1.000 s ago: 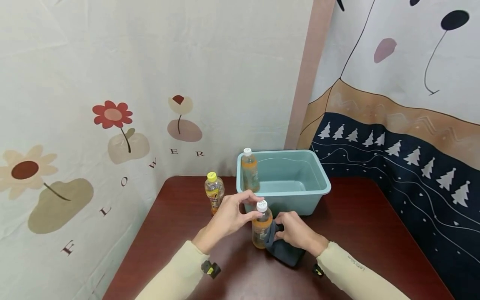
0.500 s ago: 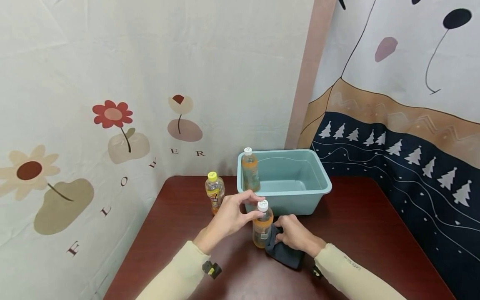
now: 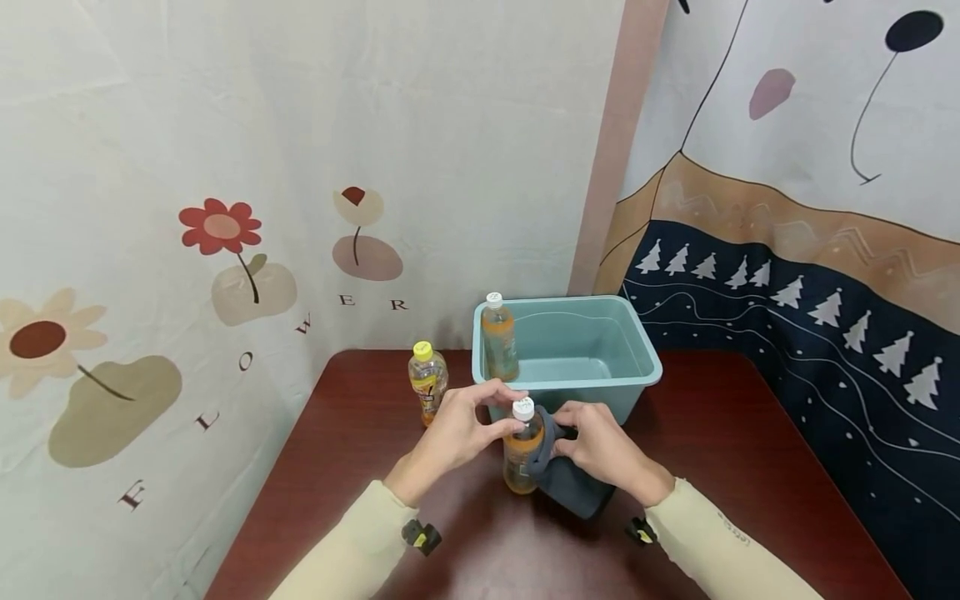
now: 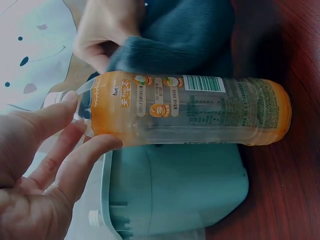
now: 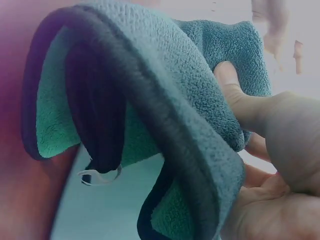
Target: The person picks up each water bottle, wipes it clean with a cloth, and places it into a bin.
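A clear plastic bottle [image 3: 519,467] with a white cap and orange label stands upright on the table, in front of the tub. My left hand [image 3: 468,423] pinches its neck just under the cap, thumb and fingers around it; the left wrist view shows the bottle [image 4: 190,107] lengthwise with its printed label. With my right hand [image 3: 600,442] I hold a dark grey-blue terry cloth [image 3: 573,483] against the bottle's right side. In the right wrist view the thumb presses into the folded cloth [image 5: 190,75], whose dark-edged end hangs loose.
Behind the hands is a light teal plastic tub [image 3: 566,385]. Another white-capped bottle [image 3: 500,346] stands in its left corner. A yellow-capped bottle [image 3: 427,387] is on the dark red table [image 3: 330,467], left of the tub. Printed cloth [image 3: 487,150] hangs behind the table.
My right hand dips slightly, then rises along the bottle's right side with the cloth, which now reaches near the cap. The left hand keeps its pinch and the bottle stays in place.
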The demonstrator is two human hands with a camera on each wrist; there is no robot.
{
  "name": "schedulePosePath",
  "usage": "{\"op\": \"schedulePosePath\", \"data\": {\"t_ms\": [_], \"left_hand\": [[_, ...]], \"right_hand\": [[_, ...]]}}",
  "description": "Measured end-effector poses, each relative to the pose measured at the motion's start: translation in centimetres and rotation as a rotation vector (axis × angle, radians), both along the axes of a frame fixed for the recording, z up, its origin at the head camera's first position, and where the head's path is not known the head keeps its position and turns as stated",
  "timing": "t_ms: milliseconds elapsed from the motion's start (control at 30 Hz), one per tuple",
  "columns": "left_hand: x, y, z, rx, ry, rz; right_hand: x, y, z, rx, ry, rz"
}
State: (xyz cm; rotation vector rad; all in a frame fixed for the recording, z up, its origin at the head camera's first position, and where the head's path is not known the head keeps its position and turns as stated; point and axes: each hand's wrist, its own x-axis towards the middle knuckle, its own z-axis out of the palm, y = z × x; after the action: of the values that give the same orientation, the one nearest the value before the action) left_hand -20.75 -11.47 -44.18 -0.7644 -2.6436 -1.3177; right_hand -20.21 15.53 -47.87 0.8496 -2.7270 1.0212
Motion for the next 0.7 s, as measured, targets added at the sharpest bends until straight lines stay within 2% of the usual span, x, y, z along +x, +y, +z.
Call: {"op": "schedulePosePath", "data": {"t_ms": [367,533,700], "left_hand": [[-0.1,-0.1,0.0,0.000,0.003,-0.004],[0.0,-0.1,0.0,0.003,0.004,-0.003],[0.1,-0.2,0.1,0.004,-0.011,0.003]], "right_hand": [[0.2,-0.7,3.0,-0.090,0.043,-0.007],[0.3,-1.1,3.4,-0.104,0.017,-0.018],[0.4,-1.2,3.3,-0.059,0.029,-0.001]]}}
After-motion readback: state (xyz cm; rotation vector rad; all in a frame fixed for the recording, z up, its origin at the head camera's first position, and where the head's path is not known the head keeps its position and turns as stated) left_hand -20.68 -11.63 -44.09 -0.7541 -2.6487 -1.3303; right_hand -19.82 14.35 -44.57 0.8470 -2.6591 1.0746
